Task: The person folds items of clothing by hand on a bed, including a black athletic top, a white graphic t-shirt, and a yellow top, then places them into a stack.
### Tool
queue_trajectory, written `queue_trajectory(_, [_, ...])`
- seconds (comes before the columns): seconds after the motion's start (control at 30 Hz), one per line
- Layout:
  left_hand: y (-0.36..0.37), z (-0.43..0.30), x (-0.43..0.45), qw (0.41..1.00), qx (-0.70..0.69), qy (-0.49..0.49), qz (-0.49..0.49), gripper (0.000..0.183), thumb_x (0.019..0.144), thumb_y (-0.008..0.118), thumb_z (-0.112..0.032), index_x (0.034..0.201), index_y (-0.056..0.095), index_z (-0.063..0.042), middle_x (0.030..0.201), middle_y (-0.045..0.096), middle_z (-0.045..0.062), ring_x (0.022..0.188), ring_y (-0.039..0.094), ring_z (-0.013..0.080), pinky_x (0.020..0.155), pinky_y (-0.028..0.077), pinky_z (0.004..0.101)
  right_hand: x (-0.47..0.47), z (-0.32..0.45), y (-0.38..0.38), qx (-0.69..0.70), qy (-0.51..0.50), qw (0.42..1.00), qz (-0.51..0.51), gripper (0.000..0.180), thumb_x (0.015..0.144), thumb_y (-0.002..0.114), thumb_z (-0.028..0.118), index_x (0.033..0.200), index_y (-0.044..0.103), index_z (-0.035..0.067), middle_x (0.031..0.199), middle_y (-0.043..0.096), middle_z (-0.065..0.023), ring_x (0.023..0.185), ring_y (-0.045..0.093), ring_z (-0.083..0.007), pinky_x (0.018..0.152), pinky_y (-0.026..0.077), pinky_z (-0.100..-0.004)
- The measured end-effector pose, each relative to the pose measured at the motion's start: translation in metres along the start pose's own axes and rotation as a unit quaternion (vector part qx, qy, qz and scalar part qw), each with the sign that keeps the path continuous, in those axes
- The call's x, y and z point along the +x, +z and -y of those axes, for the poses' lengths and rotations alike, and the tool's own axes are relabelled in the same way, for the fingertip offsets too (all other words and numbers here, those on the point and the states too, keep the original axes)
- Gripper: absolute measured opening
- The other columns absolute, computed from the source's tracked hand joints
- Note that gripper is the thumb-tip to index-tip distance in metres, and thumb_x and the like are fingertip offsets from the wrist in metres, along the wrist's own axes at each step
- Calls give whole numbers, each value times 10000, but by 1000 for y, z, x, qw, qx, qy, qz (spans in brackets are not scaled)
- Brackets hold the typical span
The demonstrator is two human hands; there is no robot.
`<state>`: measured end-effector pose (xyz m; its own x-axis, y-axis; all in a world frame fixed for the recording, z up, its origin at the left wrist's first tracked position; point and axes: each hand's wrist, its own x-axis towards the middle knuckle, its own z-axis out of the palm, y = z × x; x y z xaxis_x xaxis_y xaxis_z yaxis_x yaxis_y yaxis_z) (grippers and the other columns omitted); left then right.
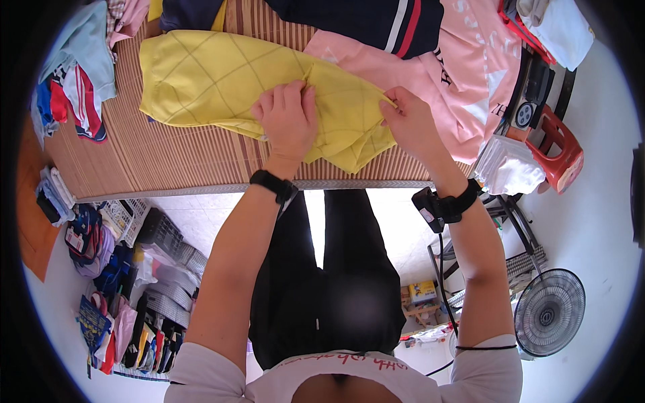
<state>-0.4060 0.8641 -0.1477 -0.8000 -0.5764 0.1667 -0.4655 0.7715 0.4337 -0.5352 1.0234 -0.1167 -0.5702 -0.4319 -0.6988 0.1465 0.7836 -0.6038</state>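
Note:
A yellow garment with a diamond line pattern lies across a slatted bamboo mat, partly over a pink printed garment. My left hand rests on the middle of the yellow cloth, its fingers bent beside a small raised fold; whether they grip the cloth cannot be told. My right hand pinches the yellow garment's right edge between thumb and forefinger. Below that hand, the cloth's lower right part lies in loose folds. A dark garment with white and red stripes lies above, over the pink one.
Piled clothes lie at the mat's left end. Along the right edge are folded white cloths, a red plastic handled object and more folded clothes. A fan stands lower right. A cable hangs from the device on my right wrist.

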Motion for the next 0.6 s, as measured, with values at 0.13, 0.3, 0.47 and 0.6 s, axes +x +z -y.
queue_trajectory(0.13, [9,7,3,998,33,8,50,160,830,605,-193,953,577,-95,831,572,37,825,495,260,779,315,381,1,2,6,-108,-68,988,-83,195,816,581,170,938,574,18,737,618,-176,700,611,-343,637,474,-393])
queue_trajectory(0.3, [-15,1,-2,1000,-13,-20,9,215,839,572,-145,1033,546,-57,996,563,107,889,499,291,821,326,403,-11,26,9,-242,-81,956,-147,201,763,602,139,935,554,47,886,616,-146,882,587,-329,752,451,-427])
queue_trajectory(0.47, [-33,-17,-32,986,-124,68,89,400,795,602,-166,1167,501,-57,1182,512,131,1122,458,303,962,287,481,-7,13,30,-159,-400,889,-154,428,732,577,88,1154,516,45,1190,509,-160,1129,476,-304,958,343,-469])
queue_trajectory(0.6, [-10,-10,-29,978,19,114,175,536,807,585,-250,1299,448,-84,1345,434,126,1290,356,271,1073,175,523,9,9,48,-255,-407,868,-129,478,771,547,104,1242,490,49,1306,461,-143,1226,422,-276,1045,262,-451])
